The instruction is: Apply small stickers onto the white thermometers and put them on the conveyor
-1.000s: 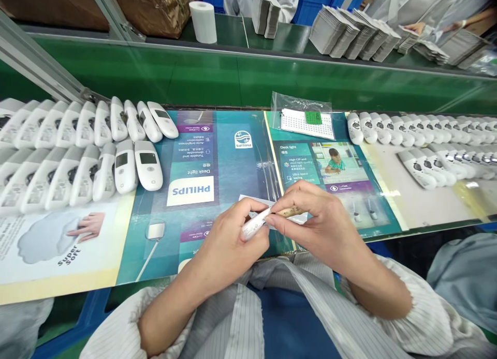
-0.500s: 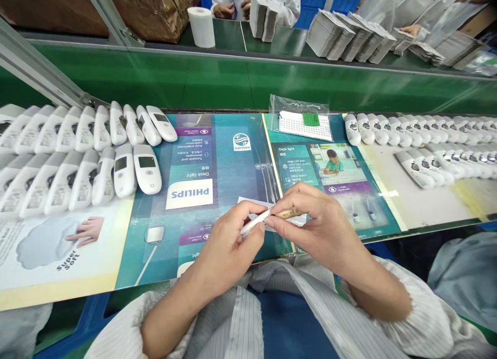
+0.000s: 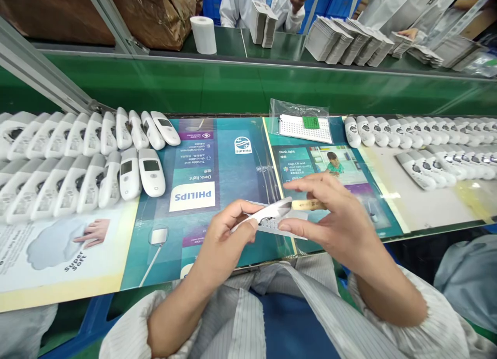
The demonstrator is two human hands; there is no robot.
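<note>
My left hand (image 3: 227, 245) grips a slim white handheld device (image 3: 269, 211) with a grey end. The device is tilted, its grey end pointing right. My right hand (image 3: 334, 219) is just right of it, thumb and index finger apart and off the device. A pale wooden stick (image 3: 306, 205) runs into that hand beside the grey end, seemingly held by the other fingers, which are partly hidden. Below the hands a white sheet with small dots (image 3: 293, 232) lies on the table, mostly covered by the device and fingers.
Rows of similar white devices (image 3: 151, 173) lie at left; more rows (image 3: 415, 167) lie at right. A clear bag with a dotted sheet (image 3: 305, 127) is at the back. Beyond a green ledge (image 3: 233, 85) stand a white roll (image 3: 203, 35), paper stacks (image 3: 328, 38) and co-workers.
My right hand has moved right and its thumb and index finger have spread away from the device. The wooden stick has shifted right with it. The device's grey end now shows.
</note>
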